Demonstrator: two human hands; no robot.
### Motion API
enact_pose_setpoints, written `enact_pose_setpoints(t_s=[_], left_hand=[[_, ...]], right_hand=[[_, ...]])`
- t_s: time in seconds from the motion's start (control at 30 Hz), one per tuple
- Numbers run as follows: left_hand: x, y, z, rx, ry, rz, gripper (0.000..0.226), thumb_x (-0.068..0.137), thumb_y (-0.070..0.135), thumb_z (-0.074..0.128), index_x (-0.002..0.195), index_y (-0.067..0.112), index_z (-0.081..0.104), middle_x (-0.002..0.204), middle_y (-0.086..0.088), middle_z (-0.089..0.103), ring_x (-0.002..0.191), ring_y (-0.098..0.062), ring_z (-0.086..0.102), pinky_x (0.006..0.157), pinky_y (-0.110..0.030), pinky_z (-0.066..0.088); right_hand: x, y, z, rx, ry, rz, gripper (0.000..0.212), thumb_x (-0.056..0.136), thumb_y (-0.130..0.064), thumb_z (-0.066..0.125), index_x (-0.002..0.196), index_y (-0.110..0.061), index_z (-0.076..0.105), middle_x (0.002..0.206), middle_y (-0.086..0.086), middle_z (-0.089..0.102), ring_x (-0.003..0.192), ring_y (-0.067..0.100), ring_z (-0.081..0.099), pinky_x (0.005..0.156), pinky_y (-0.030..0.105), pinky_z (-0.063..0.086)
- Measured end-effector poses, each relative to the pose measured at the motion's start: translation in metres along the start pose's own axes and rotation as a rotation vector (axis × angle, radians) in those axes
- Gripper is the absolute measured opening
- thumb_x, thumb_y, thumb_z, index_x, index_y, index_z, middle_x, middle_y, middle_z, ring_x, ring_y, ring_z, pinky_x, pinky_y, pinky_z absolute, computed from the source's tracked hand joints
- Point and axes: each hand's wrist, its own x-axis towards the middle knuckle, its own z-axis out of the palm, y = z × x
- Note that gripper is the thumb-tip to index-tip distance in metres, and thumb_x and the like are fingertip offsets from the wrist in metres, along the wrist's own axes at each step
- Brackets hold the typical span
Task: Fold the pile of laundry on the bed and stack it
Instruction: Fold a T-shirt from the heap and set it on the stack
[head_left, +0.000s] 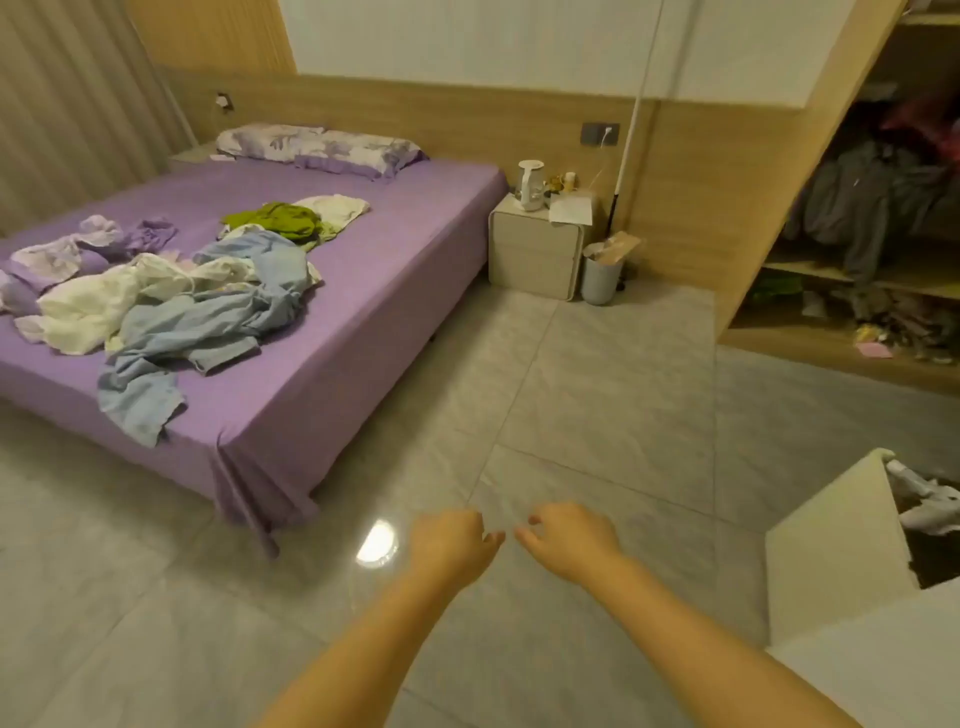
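On the purple-sheeted bed (322, 332), a rumpled pile of blue, white and green laundry (208, 291).
Well off the bed, left hand (449, 540) and right hand (569, 538) hover, loosely curled, holding nothing.

Dim warm light, floor (597, 395) glare, soft blur

Unfolded laundry pile (176, 291) strewn on bed (322, 374)

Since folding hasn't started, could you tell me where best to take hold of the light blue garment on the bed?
Probably the light blue garment's loose end hanging over the bed's near edge, approached from the foot side: it lies uncovered, clear of the white clothes.
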Motion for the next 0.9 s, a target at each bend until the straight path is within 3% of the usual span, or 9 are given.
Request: enact_pose_setpoints(t_s=[0.2,0.37,0.5,0.57,0.63,0.77,0.9], left_hand=[[0.04,0.013,0.021,-0.006,-0.09,-0.073,0.049,0.095,0.056,0.039,0.095,0.015,0.064,0.098,-0.006,0.068,0.094,-0.024,0.064,0.096,-0.04,0.044],[0.071,0.036,0.028,-0.009,-0.136,-0.146,0.048,0.095,0.055,0.038,0.086,0.015,0.062,0.095,-0.007,0.067,0.092,-0.023,0.064,0.087,-0.035,0.047],[0.085,0.059,0.032,-0.056,-0.193,-0.214,0.049,0.096,0.054,0.038,0.062,0.019,0.042,0.065,-0.003,0.052,0.081,-0.021,0.064,0.074,-0.033,0.047],[0.094,0.07,0.032,-0.1,-0.209,-0.248,0.048,0.096,0.053,0.038,0.065,0.018,0.044,0.063,0.001,0.046,0.079,-0.02,0.063,0.072,-0.032,0.049],[0.102,0.078,0.031,-0.114,-0.218,-0.258,0.047,0.097,0.054,0.036,0.071,0.017,0.048,0.07,-0.001,0.053,0.084,-0.02,0.064,0.075,-0.033,0.051],[0.119,0.088,0.022,-0.115,-0.217,-0.276,0.047,0.097,0.054,0.035,0.071,0.018,0.048,0.065,0.002,0.046,0.074,-0.018,0.06,0.076,-0.032,0.052],[0.145,0.085,0.01,-0.123,-0.216,-0.293,0.047,0.096,0.055,0.036,0.064,0.021,0.043,0.066,0.001,0.051,0.082,-0.018,0.063,0.079,-0.031,0.048]], right_hand=[[0.033,0.026,0.014,-0.011,-0.094,-0.016,0.045,0.095,-0.048,0.037,0.11,-0.017,0.066,0.104,0.005,0.069,0.092,0.024,0.064,0.069,0.03,0.045],[0.059,0.067,0.013,0.011,-0.15,-0.044,0.042,0.094,-0.045,0.038,0.101,-0.015,0.067,0.096,0.004,0.069,0.085,0.024,0.064,0.064,0.03,0.043],[0.076,0.096,0.011,0.03,-0.226,-0.045,0.042,0.094,-0.044,0.038,0.088,-0.012,0.065,0.083,0.003,0.066,0.078,0.024,0.064,0.059,0.029,0.04],[0.084,0.108,0.01,0.041,-0.26,-0.037,0.041,0.094,-0.043,0.038,0.086,-0.012,0.064,0.082,0.005,0.066,0.079,0.024,0.064,0.058,0.029,0.039],[0.094,0.116,0.007,0.041,-0.286,-0.044,0.041,0.094,-0.042,0.038,0.088,-0.012,0.065,0.086,0.006,0.067,0.077,0.024,0.064,0.059,0.029,0.04],[0.115,0.124,-0.006,0.041,-0.312,-0.046,0.038,0.095,-0.042,0.039,0.07,-0.015,0.051,0.064,0.0,0.051,0.064,0.021,0.051,0.05,0.027,0.031],[0.143,0.127,-0.016,0.049,-0.328,-0.037,0.037,0.094,-0.04,0.039,0.064,-0.019,0.044,0.062,-0.003,0.047,0.065,0.019,0.05,0.05,0.026,0.031]])
